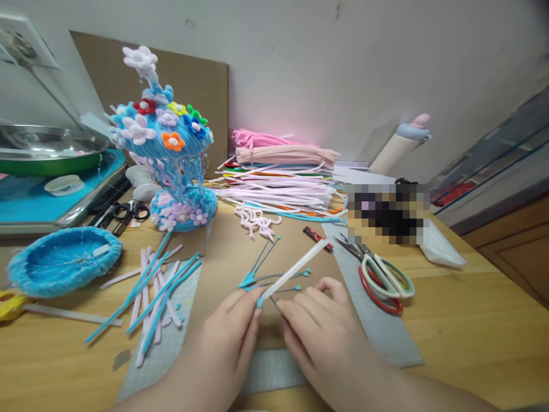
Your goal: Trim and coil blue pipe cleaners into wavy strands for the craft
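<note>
A: Where does the slim white stick (295, 270) lie from your hands?

B: Its long axis runs up and to the right, away from you. Your left hand (231, 337) has its fingertips pinched together on the near end; your right hand (319, 332) rests just beside that end, fingers curled. Whether it grips anything, I can't tell.

A: And the little bundle of thin wires with turquoise tips (268, 274)?

B: Fanned out just left of the white stick, meeting it at your left fingertips, so the left hand is nearer.

A: What else is near the stick?

B: The red-and-cream-handled scissors (384, 280) are to its right on the wooden surface (472, 320); the blue fuzzy-wire flower fountain (174, 160) is well up and left.

A: Any writing?

B: None readable.
</note>
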A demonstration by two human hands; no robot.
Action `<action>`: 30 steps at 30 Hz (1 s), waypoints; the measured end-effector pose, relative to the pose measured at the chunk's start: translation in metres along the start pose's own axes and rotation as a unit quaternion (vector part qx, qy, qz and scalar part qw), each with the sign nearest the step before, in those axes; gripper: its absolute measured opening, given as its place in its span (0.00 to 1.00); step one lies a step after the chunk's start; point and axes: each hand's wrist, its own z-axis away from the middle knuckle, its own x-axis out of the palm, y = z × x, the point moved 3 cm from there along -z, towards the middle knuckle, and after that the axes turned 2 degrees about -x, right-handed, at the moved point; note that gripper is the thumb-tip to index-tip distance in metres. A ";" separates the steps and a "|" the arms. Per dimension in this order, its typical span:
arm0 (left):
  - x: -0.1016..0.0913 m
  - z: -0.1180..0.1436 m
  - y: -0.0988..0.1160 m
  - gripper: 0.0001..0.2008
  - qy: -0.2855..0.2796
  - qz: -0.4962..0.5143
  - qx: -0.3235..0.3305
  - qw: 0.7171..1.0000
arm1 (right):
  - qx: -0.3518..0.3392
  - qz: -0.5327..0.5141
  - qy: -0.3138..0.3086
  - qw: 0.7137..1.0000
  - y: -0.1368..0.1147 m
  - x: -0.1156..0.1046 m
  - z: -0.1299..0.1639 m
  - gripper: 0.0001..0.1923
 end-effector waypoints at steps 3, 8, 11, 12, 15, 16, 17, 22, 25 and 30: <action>0.001 0.000 -0.002 0.17 -0.016 -0.047 -0.018 0.999 | -0.022 0.003 0.008 1.000 -0.005 -0.006 0.001 0.09; 0.001 -0.002 -0.003 0.17 -0.017 -0.046 -0.027 0.998 | -0.116 -0.015 -0.001 0.993 -0.012 -0.007 0.004 0.11; -0.001 -0.003 0.000 0.14 -0.025 -0.038 -0.028 0.999 | -0.160 -0.010 -0.003 0.987 -0.015 -0.005 0.005 0.10; -0.002 -0.004 0.001 0.14 -0.030 -0.039 -0.028 0.998 | -0.165 -0.021 -0.004 0.986 -0.014 -0.006 0.004 0.10; -0.005 -0.005 0.006 0.14 -0.053 -0.057 -0.012 0.997 | -0.156 -0.105 -0.020 0.982 -0.008 -0.016 0.001 0.09; -0.005 -0.005 0.008 0.14 -0.069 -0.069 -0.004 0.995 | -0.154 -0.138 -0.033 0.978 -0.006 -0.021 0.000 0.10; -0.005 -0.005 0.009 0.14 -0.091 -0.085 0.004 0.992 | -0.155 -0.165 -0.051 0.973 -0.003 -0.026 -0.001 0.09; 0.006 0.002 0.016 0.14 -0.225 -0.209 0.109 0.945 | -0.107 -0.201 -0.135 0.964 0.011 -0.040 -0.007 0.05; 0.005 0.003 0.025 0.17 -0.261 -0.243 0.177 0.917 | -0.049 -0.254 -0.201 0.945 0.023 -0.038 -0.011 0.03; -0.012 0.000 0.038 0.10 -0.296 -0.143 0.187 0.926 | 0.007 -0.355 -0.205 0.912 0.040 -0.032 -0.016 0.05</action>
